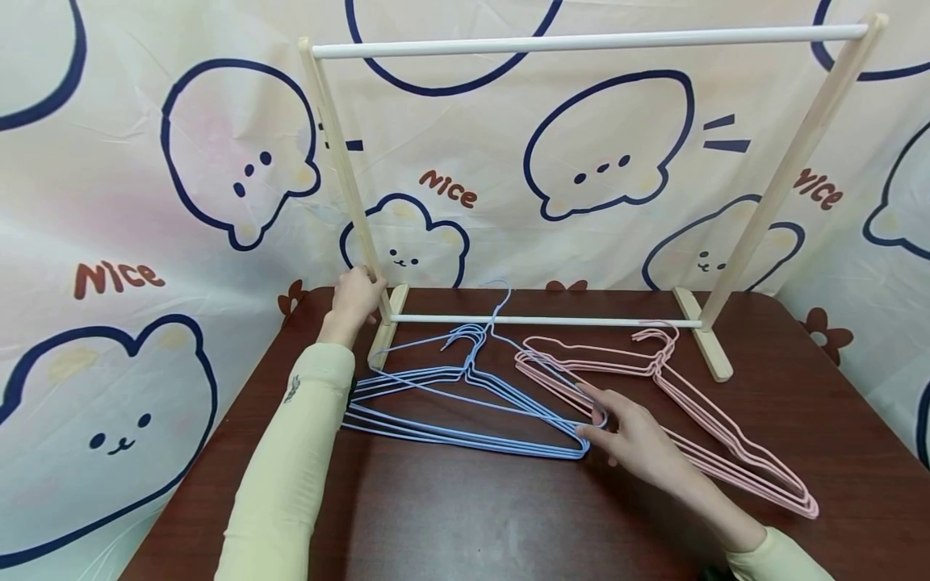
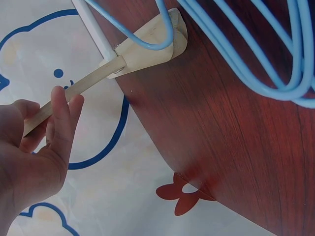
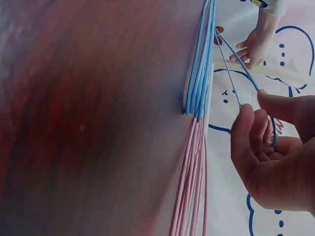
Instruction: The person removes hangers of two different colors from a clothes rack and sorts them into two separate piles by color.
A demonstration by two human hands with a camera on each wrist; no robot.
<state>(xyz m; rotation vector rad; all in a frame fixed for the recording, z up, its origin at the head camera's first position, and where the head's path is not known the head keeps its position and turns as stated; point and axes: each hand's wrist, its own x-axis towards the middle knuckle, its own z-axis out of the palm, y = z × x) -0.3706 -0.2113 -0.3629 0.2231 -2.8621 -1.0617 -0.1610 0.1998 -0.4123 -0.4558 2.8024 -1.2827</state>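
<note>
My left hand (image 1: 354, 297) grips the left wooden post (image 1: 340, 153) of a rack near its base, thumb and fingers around it. With my right hand (image 1: 639, 440) I hold a light-blue wire hanger (image 1: 496, 311) by its right corner. This hanger is tilted up over a pile of blue hangers (image 1: 501, 449) on the table, its hook pointing toward the rack's lower bar. Its left corner overlaps the rack's left foot (image 2: 152, 44) in the left wrist view. In the right wrist view, two of its wires run into my pinching thumb and fingers.
Pink hangers (image 1: 770, 476) lie in a stack to the right, partly behind my right hand. The rack's white top bar (image 1: 581, 42) spans high above, and its lower bar (image 1: 581, 321) runs close over the brown table (image 1: 465, 516). A printed cloth (image 1: 494, 129) hangs behind.
</note>
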